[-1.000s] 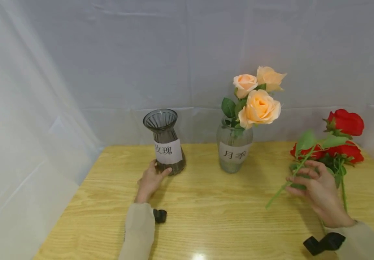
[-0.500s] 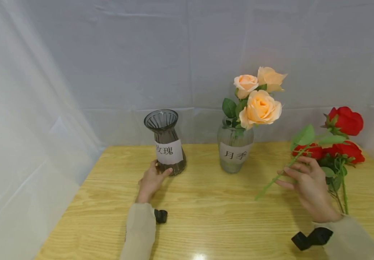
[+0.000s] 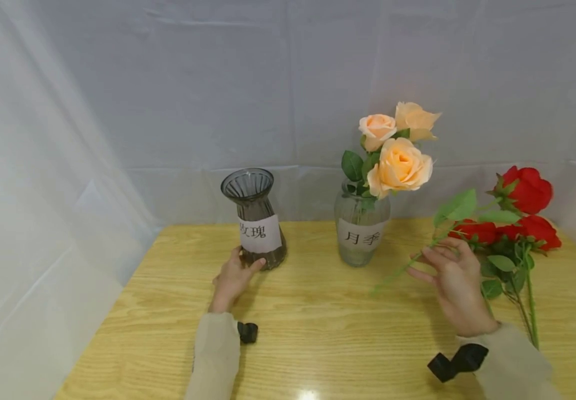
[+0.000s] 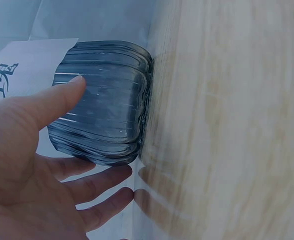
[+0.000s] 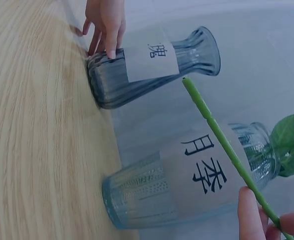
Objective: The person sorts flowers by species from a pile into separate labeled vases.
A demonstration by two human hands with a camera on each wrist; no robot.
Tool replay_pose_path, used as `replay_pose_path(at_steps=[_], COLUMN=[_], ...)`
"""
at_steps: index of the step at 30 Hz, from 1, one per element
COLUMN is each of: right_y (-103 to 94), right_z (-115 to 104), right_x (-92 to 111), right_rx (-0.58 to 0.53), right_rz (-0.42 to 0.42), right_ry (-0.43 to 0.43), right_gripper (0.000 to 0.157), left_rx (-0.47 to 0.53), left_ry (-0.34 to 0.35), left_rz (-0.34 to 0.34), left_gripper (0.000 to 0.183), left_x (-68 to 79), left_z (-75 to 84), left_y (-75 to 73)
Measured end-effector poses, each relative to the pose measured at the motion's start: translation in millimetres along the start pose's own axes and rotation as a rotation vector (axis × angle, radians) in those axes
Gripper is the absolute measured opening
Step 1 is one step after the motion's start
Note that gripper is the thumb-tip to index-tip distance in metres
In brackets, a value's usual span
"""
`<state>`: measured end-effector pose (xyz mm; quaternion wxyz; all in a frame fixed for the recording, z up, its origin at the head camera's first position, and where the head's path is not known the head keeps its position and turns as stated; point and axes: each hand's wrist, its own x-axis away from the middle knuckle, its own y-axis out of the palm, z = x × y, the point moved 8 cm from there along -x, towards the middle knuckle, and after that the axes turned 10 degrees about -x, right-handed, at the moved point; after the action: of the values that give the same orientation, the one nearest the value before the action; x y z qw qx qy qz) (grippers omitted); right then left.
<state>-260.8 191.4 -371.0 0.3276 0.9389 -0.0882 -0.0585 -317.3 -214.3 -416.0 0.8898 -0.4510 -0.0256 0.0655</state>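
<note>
My left hand (image 3: pixel 231 280) holds the base of a dark grey ribbed glass vase (image 3: pixel 252 209), its thumb on the front and fingers round the side. The vase stands on the table with a white paper label. In the left wrist view the thumb lies on the ribbed glass (image 4: pixel 107 102). My right hand (image 3: pixel 457 286) pinches the green stem (image 5: pixel 221 137) of a red rose (image 3: pixel 527 190), whose bare lower end points left. A clear glass vase (image 3: pixel 355 255) with a paper label stands between the hands, holding 3 peach roses (image 3: pixel 402 166).
More red roses (image 3: pixel 540 232) lie at the right of the wooden table (image 3: pixel 318 328), stems towards the front. White cloth (image 3: pixel 208 100) hangs behind the table and at its left side. Each wrist wears a black camera mount (image 3: pixel 460 361).
My right hand has moved left with the red rose, its stem end coming nearer the clear vase. The left hand and both vases stay in place.
</note>
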Motion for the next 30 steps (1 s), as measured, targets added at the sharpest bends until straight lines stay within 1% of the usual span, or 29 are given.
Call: replay_pose_path(at_steps=[8,13,22,30], right_y=[18.6,32.6,55.6,73.4], right_z=[4.0,8.3,17.3,24.4], right_x=[3.9,4.8,4.4,1.4], right_rx=[-0.015,-0.045,-0.135,-0.260], right_rz=[0.033,0.030,0.033,0.035], right_ry=[-0.057,-0.066,-0.063,-0.099], right_gripper=[0.024,0.026,0.019,0.025], left_rx=[0.003,0.006,0.020,0.017], left_ry=[-0.001,0.003,0.013,0.009], left_rz=[-0.004,-0.005,0.004,-0.004], left_gripper=[0.077,0.077,0.077,0.077], left_x=[0.6,0.5,0.8,1.4], left_z=[-1.1,-1.1,-0.9,-1.8], left_y=[1.1,1.1,1.2,1.2])
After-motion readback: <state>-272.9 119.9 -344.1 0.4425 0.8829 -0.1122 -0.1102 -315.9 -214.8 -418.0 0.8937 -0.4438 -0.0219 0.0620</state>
